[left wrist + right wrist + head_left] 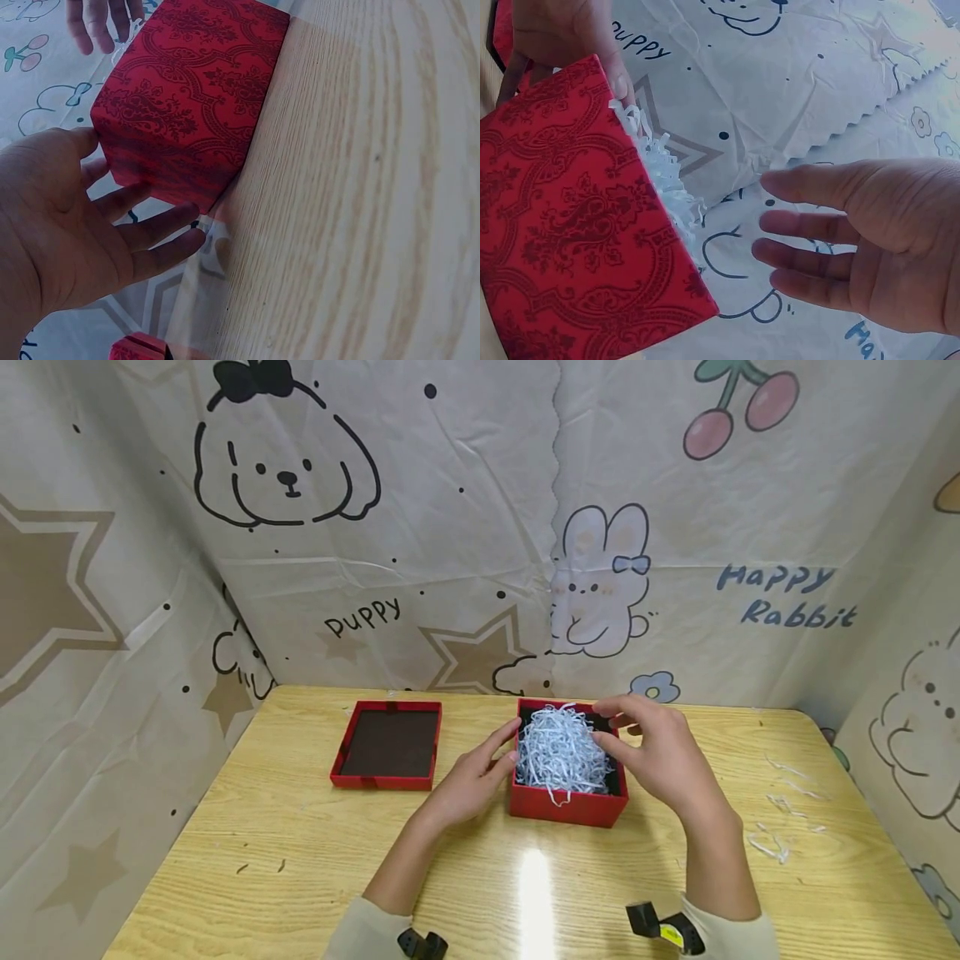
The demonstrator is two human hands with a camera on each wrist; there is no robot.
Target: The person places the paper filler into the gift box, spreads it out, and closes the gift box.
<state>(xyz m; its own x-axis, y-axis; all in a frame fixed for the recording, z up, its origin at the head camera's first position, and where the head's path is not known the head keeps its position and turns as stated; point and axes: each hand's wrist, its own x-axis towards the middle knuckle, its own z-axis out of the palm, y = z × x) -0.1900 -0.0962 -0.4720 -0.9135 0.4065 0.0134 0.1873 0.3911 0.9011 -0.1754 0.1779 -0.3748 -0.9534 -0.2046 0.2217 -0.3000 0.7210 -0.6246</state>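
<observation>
A red patterned gift box (567, 807) stands uncovered on the table, filled with pale blue shredded paper (564, 750) that rises to the rim; one strand hangs over the front. My left hand (471, 781) rests its fingers along the box's left side, thumb near the top edge, as the left wrist view shows with the fingers (169, 225) spread. Over the box's right rim hovers my right hand (654, 745), its thumb and fingers apart and holding nothing. In the right wrist view this hand (870, 244) is separated from the shredded paper (664, 172).
Left of the box lies its red lid (386, 782), dark inside facing up. Loose paper shreds (780, 847) are scattered on the right of the wooden table (300, 902). A printed cloth (465, 527) hangs behind the table and along both sides.
</observation>
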